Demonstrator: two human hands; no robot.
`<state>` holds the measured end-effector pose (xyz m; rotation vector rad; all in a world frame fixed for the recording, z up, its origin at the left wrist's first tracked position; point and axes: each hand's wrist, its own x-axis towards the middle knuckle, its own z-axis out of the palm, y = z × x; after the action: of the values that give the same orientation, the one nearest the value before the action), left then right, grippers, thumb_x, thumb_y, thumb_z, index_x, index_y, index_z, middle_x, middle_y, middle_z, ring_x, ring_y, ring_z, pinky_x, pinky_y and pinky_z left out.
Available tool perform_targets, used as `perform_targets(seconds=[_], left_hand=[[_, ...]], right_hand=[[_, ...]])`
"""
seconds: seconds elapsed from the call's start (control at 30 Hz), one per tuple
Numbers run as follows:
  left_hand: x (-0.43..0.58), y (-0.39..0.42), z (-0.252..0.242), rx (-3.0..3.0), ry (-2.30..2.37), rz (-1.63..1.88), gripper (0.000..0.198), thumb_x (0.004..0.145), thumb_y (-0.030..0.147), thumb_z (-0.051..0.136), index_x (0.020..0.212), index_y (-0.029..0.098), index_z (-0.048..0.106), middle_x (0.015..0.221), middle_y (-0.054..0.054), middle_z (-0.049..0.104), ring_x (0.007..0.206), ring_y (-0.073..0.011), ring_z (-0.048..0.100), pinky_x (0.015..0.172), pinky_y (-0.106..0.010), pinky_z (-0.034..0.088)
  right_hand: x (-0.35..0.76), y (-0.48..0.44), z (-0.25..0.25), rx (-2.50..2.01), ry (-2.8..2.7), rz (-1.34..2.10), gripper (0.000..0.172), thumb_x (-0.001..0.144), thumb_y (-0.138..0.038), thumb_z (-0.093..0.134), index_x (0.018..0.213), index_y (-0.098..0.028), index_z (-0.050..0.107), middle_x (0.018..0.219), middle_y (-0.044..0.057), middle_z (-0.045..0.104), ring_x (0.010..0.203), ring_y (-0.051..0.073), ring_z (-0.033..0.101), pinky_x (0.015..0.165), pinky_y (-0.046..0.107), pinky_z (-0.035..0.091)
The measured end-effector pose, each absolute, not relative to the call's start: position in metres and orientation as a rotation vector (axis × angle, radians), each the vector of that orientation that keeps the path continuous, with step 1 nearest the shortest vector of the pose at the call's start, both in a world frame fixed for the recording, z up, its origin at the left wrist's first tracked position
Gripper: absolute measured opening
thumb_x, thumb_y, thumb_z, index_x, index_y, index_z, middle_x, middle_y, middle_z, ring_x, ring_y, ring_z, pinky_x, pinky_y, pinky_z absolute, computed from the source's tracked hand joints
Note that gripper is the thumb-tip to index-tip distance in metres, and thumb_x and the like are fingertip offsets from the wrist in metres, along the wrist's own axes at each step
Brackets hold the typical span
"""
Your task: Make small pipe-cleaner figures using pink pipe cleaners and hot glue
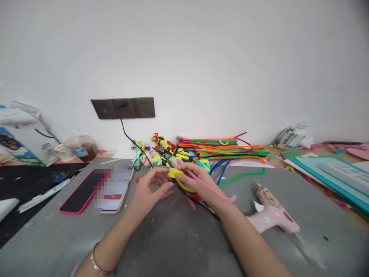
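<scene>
Over the grey mat [173, 238], my left hand [148, 188] and my right hand [196, 179] meet on a small yellow pipe-cleaner piece [173, 172]. Both pinch it between fingertips. A pink pipe cleaner [213, 191] runs from the piece over my right hand and curls at its end. A yellow pipe-cleaner loop [184, 187] hangs below the piece. Small pink scraps [167, 195] lie under my hands.
A pink glue gun [271, 213] lies at the right. Two phones [98, 191] lie at the left. Behind my hands sit pipe-cleaner figures [161, 150] and a pile of coloured pipe cleaners [225, 149]. A black cable [128, 135] drops from the wall socket. Boxes and sheets fill both sides.
</scene>
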<state>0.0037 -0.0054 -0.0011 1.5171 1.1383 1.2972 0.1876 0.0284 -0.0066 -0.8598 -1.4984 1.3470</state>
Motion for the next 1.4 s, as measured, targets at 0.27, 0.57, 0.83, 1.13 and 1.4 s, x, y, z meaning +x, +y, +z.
perform_targets(seconds=[0.27,0.57,0.83,1.13,1.4], left_hand=[[0.005,-0.006,-0.007,1.644,1.167,1.341,0.011,0.081,0.027,0.069,0.085,0.018,0.065,0.083,-0.003,0.066,0.079,-0.0175,0.062,0.069,-0.025,0.05],[0.002,-0.004,-0.01,1.717,1.122,1.481,0.016,0.081,0.014,0.065,0.077,0.022,0.05,0.097,-0.005,0.072,0.097,-0.018,0.067,0.088,-0.029,0.051],[-0.003,-0.004,-0.013,1.897,1.264,1.399,0.012,0.084,0.016,0.064,0.095,0.021,0.065,0.093,-0.003,0.071,0.09,-0.0175,0.067,0.085,-0.029,0.052],[0.002,-0.01,-0.008,1.868,1.183,1.445,0.016,0.082,0.012,0.064,0.082,0.022,0.051,0.109,-0.009,0.074,0.104,-0.0221,0.07,0.09,-0.035,0.053],[0.0,-0.01,-0.009,1.933,1.21,1.47,0.011,0.084,0.018,0.069,0.085,0.022,0.059,0.088,-0.001,0.072,0.086,-0.0168,0.069,0.08,-0.028,0.052]], right_hand=[[0.184,0.021,-0.001,-0.862,-1.59,1.382,0.025,0.082,-0.04,0.073,0.096,-0.02,0.077,0.095,0.004,0.075,0.092,0.023,0.067,0.088,0.034,0.048],[0.187,0.033,-0.01,-0.72,-1.092,1.314,0.043,0.089,-0.057,0.062,0.117,-0.026,0.073,0.109,0.007,0.078,0.096,0.022,0.07,0.09,0.037,0.052],[0.183,0.024,0.0,-0.599,-1.132,1.405,0.044,0.086,-0.059,0.065,0.077,-0.017,0.078,0.061,0.003,0.066,0.057,0.014,0.057,0.057,0.026,0.047],[0.173,0.015,-0.002,-0.513,-1.257,1.49,0.022,0.087,-0.042,0.071,0.088,-0.021,0.064,0.062,-0.001,0.072,0.054,0.013,0.062,0.058,0.025,0.049],[0.171,0.012,-0.003,-0.546,-1.314,1.545,0.026,0.089,-0.044,0.069,0.089,-0.022,0.055,0.057,-0.003,0.07,0.048,0.01,0.055,0.05,0.021,0.041]])
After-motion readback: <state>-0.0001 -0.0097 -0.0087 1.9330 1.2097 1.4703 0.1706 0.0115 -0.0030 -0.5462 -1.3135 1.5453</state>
